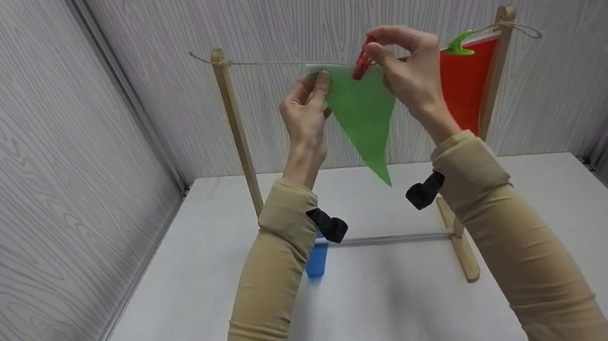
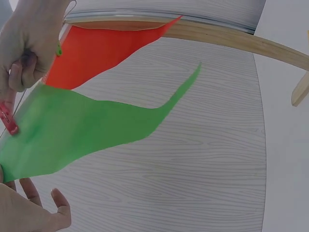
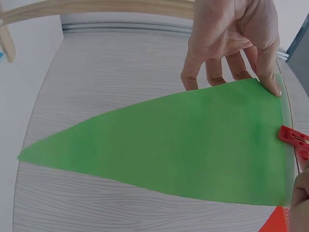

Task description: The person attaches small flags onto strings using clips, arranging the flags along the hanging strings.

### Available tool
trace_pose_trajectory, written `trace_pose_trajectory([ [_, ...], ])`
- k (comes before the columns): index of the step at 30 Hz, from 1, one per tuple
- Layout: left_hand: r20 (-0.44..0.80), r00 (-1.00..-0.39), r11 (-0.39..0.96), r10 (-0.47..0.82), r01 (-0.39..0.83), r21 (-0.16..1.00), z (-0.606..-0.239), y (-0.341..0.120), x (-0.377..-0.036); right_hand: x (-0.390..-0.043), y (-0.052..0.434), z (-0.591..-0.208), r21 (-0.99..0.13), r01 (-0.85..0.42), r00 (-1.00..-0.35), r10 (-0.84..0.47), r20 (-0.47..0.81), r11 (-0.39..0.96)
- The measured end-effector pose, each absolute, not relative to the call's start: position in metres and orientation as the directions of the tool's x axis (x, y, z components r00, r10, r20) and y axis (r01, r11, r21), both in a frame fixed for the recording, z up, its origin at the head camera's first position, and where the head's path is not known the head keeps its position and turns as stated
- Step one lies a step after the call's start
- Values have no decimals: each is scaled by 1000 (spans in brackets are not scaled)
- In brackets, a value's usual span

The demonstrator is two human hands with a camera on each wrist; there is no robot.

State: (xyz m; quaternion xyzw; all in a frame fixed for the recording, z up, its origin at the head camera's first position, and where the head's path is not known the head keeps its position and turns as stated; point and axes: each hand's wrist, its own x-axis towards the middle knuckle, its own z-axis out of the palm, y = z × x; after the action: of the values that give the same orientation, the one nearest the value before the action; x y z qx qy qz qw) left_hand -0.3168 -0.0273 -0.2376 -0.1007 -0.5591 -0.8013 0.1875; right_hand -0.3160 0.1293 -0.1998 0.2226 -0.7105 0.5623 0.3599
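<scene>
Two forearms in tan sleeves (image 1: 271, 288) reach up from the lower edge of the head view, each with a black strap at the wrist. The left hand (image 1: 306, 110) holds the upper left corner of a green flag (image 1: 361, 112), thumb and fingertips pinched on the fabric just below the string (image 1: 269, 63). The right hand (image 1: 409, 67) grips a red clothespin (image 1: 362, 64) between thumb and forefinger; the clothespin sits at the top edge of the green flag, at the string. Whether its jaws have closed on the string cannot be told.

The green flag is a triangle hanging point down, roughly midway between the two posts of a wooden rack (image 1: 237, 132). In the right wrist view the left hand's fingers (image 3: 231, 67) lie behind the flag's corner and the red clothespin (image 3: 292, 137) shows at the same edge.

A red flag (image 1: 463, 86) hangs just to the right, fastened to the string by a green clothespin (image 1: 458, 43) beside the right post. The rack stands on a white tabletop (image 1: 400, 308). A blue object (image 1: 316, 260), partly hidden by the left sleeve, rests near the rack's lower bar.
</scene>
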Motion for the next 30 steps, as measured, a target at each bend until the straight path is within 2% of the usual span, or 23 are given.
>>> trace_pose_trajectory([
  [6,356,-918,-322,-174,395,860,-241,-27,-317,-315,132,-203,-671,-715,-672,75,737,194],
  [16,362,-918,-346,-162,396,850,-244,-30,-317,-309,130,-202,-702,-666,-706,90,702,250],
  [26,358,-923,-326,-140,384,864,-249,-33,-317,-310,131,-206,-739,-625,-743,99,662,251],
  [30,349,-928,-316,-130,372,873,-248,-34,-317,-310,131,-207,-728,-647,-733,77,676,226],
])
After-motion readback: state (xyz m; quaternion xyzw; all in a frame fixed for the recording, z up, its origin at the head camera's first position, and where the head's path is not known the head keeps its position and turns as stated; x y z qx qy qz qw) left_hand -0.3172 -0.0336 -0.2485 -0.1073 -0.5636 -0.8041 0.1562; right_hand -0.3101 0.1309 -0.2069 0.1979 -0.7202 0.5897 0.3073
